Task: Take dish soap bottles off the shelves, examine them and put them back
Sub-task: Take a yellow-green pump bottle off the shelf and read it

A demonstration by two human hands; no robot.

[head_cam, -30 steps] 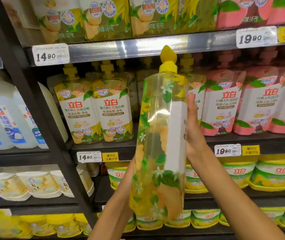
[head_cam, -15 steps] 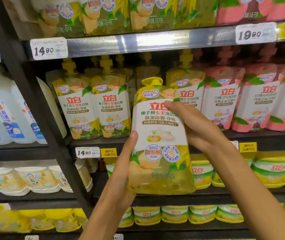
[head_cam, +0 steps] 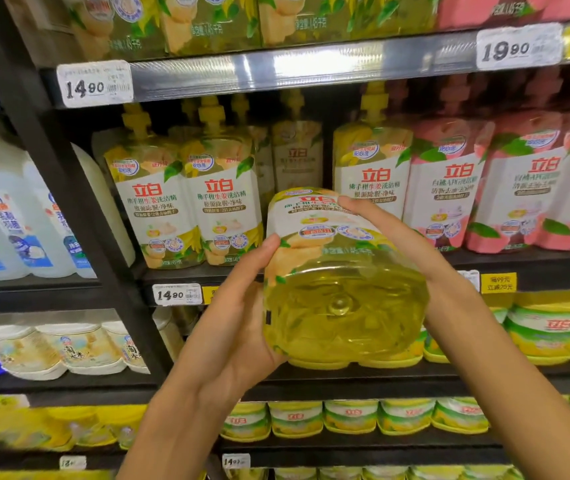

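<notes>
Shelving unit (head_cam: 262,69) filled the view, packed with dish soap. Middle shelf (head_cam: 505,263) held yellow bottles (head_cam: 186,206) at left and pink bottles (head_cam: 484,188) at right, with a gap in the yellow row right behind the hands; one yellow bottle (head_cam: 297,157) stood deeper back in that gap.

The held bottle (head_cam: 342,282) was in front of the middle shelf, tipped so its base faced the camera and its top pointed at the gap. Left hand (head_cam: 231,327) cupped the lower left side, thumb up on the label edge. Right hand (head_cam: 404,237) wrapped over the top right side, fingers (head_cam: 356,204) across the label. Both hands grasped it firmly.

Step in hand, by my read: base check, close to the put-back. To do it well: keep both palms on, since a full bottle looked heavy and the wrap likely slick. Rotate it upright before sliding it in, base first onto the shelf, cap clear of the rail above. Go straight into the gap so the neighbours didn't get knocked.

Hidden or unclear: the cap was out of sight behind the body. Right palm was hidden behind the bottle. Any print on the base wasn't readable. Price tag (head_cam: 94,84) read 14.90; small text on it was blurred. Lower shelves and the white jugs (head_cam: 10,216) at far left were soft and cut by the frame edge.
</notes>
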